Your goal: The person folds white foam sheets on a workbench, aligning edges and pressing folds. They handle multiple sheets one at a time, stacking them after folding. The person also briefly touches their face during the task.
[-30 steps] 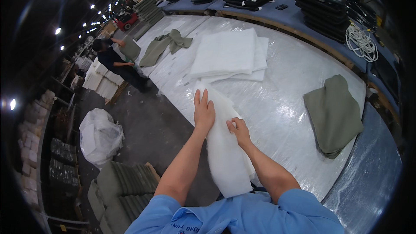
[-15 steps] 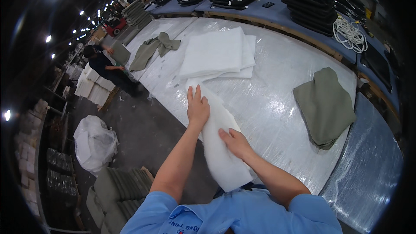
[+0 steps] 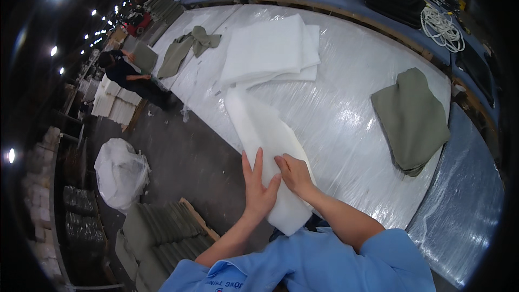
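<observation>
Here, white padding strip [image 3: 265, 146] — under both hands [image 3: 275, 184]

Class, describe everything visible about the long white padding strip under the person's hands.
The long white fibrous padding strip looks soft and fluffy, like wadding. It lies on the plastic-wrapped table, running from a stack of white padding sheets to the near edge, where its end overhangs. The left hand and right hand press flat on it.
</observation>
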### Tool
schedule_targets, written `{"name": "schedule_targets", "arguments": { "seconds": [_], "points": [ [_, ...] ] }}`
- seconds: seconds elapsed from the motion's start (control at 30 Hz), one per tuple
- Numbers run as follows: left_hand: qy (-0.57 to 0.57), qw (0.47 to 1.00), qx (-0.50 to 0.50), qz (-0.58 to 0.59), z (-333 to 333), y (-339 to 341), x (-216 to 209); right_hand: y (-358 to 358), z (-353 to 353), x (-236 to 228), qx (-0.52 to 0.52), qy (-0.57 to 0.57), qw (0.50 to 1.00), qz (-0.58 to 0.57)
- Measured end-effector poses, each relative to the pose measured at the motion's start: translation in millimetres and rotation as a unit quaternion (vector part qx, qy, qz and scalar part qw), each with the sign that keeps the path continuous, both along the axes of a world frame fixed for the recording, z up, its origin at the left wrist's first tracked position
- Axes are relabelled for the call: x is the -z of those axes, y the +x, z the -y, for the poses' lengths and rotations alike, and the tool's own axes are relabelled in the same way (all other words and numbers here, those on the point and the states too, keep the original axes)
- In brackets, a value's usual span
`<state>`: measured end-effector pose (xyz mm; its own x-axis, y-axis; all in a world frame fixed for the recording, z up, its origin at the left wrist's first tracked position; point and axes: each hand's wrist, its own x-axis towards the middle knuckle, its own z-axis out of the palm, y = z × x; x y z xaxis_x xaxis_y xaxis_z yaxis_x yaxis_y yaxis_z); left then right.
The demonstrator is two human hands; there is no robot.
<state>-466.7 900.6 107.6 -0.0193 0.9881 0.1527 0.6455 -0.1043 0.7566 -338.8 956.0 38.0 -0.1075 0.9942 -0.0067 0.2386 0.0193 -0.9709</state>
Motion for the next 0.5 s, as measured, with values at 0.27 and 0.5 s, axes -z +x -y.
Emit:
{"name": "schedule_targets", "arguments": {
  "seconds": [0.27,0.5],
  "points": [
    [0.001,0.999,-0.011,-0.038,5,-38,7,-34,-8,18,-0.007,0.001,1.000,0.013],
    [0.022,1.000,-0.001,0.019,6,-25,5,16,-16,81,0.060,-0.124,0.983,0.123]
  ]
}}
